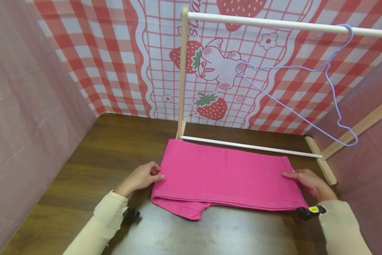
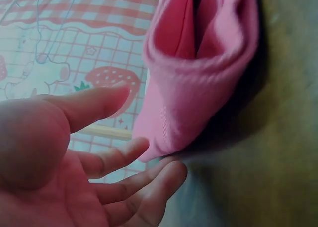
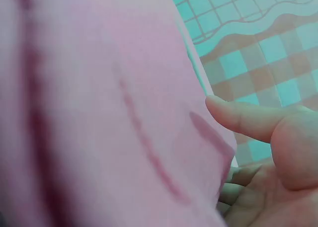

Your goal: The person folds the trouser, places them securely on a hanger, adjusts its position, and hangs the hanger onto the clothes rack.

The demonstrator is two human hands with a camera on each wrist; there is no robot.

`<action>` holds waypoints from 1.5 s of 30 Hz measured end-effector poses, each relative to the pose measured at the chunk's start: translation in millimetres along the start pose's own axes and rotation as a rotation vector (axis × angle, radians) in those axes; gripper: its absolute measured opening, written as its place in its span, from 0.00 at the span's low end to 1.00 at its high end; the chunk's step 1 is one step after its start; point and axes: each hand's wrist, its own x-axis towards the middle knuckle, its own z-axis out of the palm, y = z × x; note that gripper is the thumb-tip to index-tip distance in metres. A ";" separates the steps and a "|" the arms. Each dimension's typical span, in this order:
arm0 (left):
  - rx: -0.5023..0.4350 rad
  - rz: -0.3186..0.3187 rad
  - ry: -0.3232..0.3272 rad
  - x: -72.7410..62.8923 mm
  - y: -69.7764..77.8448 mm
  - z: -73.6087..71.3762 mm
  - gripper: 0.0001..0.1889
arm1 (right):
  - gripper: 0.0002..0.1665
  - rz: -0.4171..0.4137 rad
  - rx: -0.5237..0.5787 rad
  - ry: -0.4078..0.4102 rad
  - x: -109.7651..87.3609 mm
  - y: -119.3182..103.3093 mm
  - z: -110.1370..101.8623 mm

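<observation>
A hand could pass over the tabletop (image 1: 73, 177) left of the left hand (image 1: 142, 177), or along the near edge of the pink cloth (image 1: 226, 177). Behind the cloth, the rack's lower bar (image 1: 251, 146) runs across close by — and the hanger (image 1: 328, 64) dangles above (its wire frame leaves a gap inside). At right, the rack's foot (image 1: 327, 173) stands near the right hand (image 1: 313, 184).

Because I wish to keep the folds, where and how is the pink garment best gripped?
Probably best to grip the pink garment by both short ends, from left and right, pinching above and below: it lies flat, longest from side to side, and its near edge shows separate layers that might open.
</observation>
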 end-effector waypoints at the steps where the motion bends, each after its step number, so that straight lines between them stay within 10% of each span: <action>1: -0.001 0.002 -0.001 5.3 -0.3 -1.2 0.18 | 0.45 -0.003 0.009 0.001 1.9 -0.9 0.0; 12: -0.089 -0.022 0.029 61.1 6.4 -10.0 0.28 | 0.45 0.057 0.112 -0.042 13.3 -13.9 -5.0; 23: -0.505 -0.204 0.046 109.8 3.3 0.8 0.23 | 0.51 0.003 0.038 -0.013 14.1 -21.9 -8.8; 32: -0.407 -0.232 0.208 118.0 1.1 5.8 0.17 | 0.43 -0.057 0.011 0.161 22.2 -25.8 -3.8; 39: -0.220 -0.247 0.200 117.8 -1.4 6.6 0.18 | 0.41 -0.011 -0.322 0.290 27.1 -28.1 9.3; 45: -0.232 -0.226 0.189 121.4 -0.4 0.1 0.20 | 0.43 -0.144 -0.591 0.429 21.0 -76.6 31.0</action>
